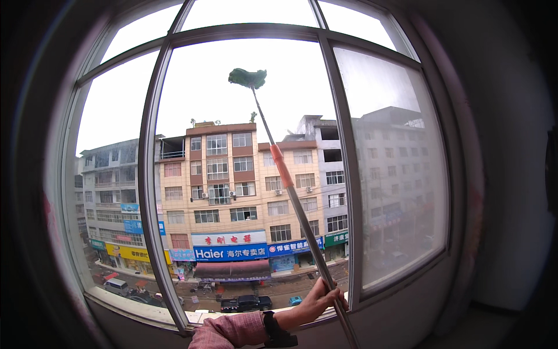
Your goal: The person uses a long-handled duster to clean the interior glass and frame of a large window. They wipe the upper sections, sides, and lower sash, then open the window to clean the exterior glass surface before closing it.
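Observation:
My left hand (317,300) reaches in from the lower left, its fingers wrapped around the metal pole (305,224) of a long-handled mop. The pole leans up and to the left, with an orange sleeve (281,165) partway along it. At its far end, a dark green mop head (247,78) shows against the bright sky, within the middle opening of the window. Whether glass fills that opening I cannot tell. The pole's lower end runs out of the bottom of the picture. My right hand is out of view.
Metal window frame bars (153,174) divide the opening. A hazy glass pane (392,174) stands at right, above the wall (401,301). The sill (130,305) runs along the bottom. Outside are a shop-lined building (220,174), a street with a dark pickup truck (246,302) and a van (117,285).

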### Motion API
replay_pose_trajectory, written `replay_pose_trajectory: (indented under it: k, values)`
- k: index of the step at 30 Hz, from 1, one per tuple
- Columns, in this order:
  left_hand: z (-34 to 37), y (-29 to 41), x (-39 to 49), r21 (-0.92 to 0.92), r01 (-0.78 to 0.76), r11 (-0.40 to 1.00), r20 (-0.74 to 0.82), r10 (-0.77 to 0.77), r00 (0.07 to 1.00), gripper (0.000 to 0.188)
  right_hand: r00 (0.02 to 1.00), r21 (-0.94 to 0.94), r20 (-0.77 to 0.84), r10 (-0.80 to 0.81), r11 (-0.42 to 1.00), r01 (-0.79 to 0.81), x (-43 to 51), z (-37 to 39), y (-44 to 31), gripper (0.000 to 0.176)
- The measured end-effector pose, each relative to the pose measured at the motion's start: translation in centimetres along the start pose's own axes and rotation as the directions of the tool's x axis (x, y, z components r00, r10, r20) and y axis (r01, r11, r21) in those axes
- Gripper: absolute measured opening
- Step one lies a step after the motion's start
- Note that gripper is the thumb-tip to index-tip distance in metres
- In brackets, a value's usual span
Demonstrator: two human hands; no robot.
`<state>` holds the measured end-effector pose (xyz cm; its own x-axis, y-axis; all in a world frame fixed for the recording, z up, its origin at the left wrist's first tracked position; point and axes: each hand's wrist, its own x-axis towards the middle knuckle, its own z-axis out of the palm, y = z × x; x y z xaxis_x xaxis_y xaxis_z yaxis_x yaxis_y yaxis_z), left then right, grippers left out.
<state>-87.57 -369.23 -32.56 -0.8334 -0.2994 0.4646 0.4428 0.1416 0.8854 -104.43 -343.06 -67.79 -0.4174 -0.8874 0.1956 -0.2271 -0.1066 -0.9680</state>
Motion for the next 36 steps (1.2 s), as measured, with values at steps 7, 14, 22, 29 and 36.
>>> replay_pose_trajectory:
  k: [7,14,22,29,36]
  values:
    - [-5.4,9.5,4.3,0.124,-0.131,0.984,-0.208,0.155,0.966,0.010,0.996,0.087,0.083,-0.029,0.996,0.021,1.8,2.0,0.0,0.020]
    - [-5.0,11.6,4.2,0.160,-0.151,0.975,-0.278,0.191,0.941,0.016,0.995,-0.020,0.085,0.051,0.999,-0.049,4.7,3.6,-5.5,0.031]
    - [-6.9,12.6,1.4,0.275,-0.151,0.949,-0.288,0.231,0.929,0.017,0.971,-0.162,0.041,-0.237,0.957,0.240,11.1,6.6,0.2,0.026]
    - [-9.1,15.9,0.6,0.373,-0.255,0.892,-0.191,0.343,0.920,0.017,0.967,0.068,0.101,-0.234,0.971,0.228,14.7,10.7,-4.7,0.018]
    - [-10.9,16.8,0.9,0.468,-0.261,0.844,-0.136,0.361,0.923,0.018,0.951,0.128,0.100,-0.293,0.952,0.279,19.0,12.9,-3.4,0.019]
